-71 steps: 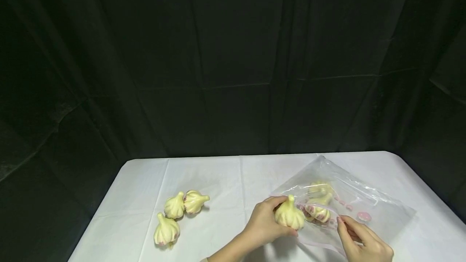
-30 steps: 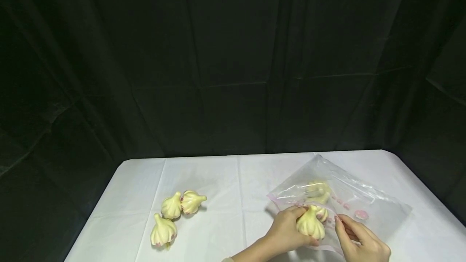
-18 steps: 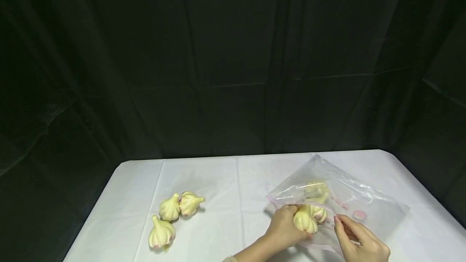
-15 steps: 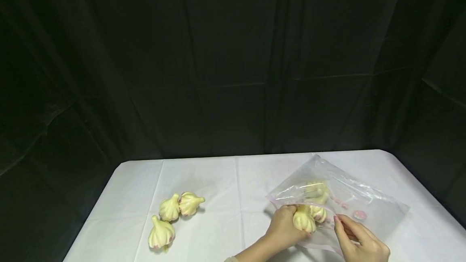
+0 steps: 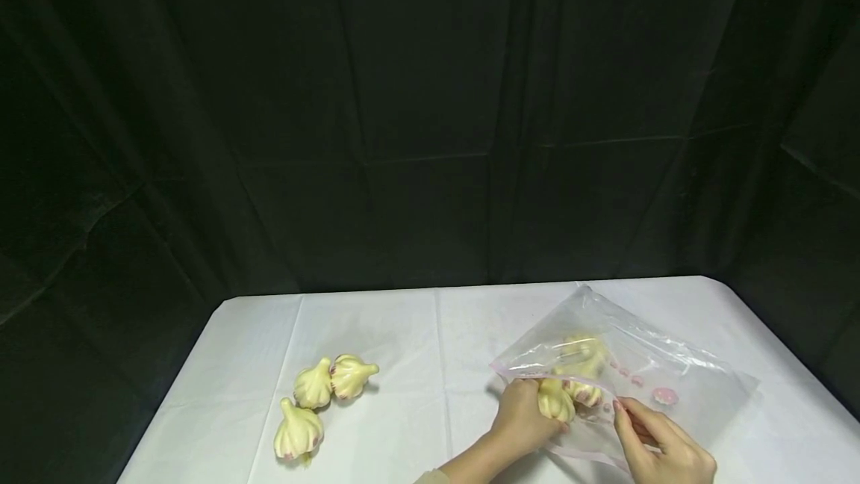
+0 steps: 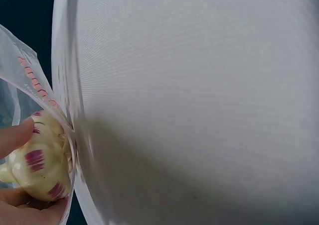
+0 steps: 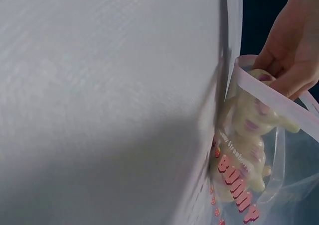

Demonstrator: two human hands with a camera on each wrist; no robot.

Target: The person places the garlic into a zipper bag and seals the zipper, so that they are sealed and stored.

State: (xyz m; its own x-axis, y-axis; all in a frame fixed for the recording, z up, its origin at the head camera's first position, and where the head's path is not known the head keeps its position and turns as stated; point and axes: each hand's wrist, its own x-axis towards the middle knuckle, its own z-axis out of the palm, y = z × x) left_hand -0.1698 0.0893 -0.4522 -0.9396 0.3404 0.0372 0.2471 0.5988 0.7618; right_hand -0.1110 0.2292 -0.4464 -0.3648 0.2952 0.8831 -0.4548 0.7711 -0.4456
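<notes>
My left hand (image 5: 521, 418) grips a garlic bulb (image 5: 556, 403) inside the mouth of a clear plastic zip bag (image 5: 705, 387). In the left wrist view, thumb and fingers lie on either side of this purple-streaked bulb (image 6: 37, 160), and the bag's edge curves around it. My right hand (image 5: 665, 443) pinches the bag's pink-edged rim on the right side of the mouth. Farther in, more garlic bulbs (image 5: 583, 353) show through the film. The right wrist view has the left hand (image 7: 294, 51) reaching in over the pink rim (image 7: 279, 103), above pink lettering (image 7: 238, 187).
Three loose garlic bulbs lie grouped on the left of the white-covered table (image 5: 403, 432): one in front (image 5: 298, 432), one behind it (image 5: 313, 385), and one with its stem pointing right (image 5: 352, 376). A black curtain (image 5: 430, 133) stands behind the table and along its sides.
My left hand has carried its bulb rightward from beside the bag into the mouth, then deeper under the upper film. The right hand keeps its pinch on the rim. The loose bulbs stay put.
</notes>
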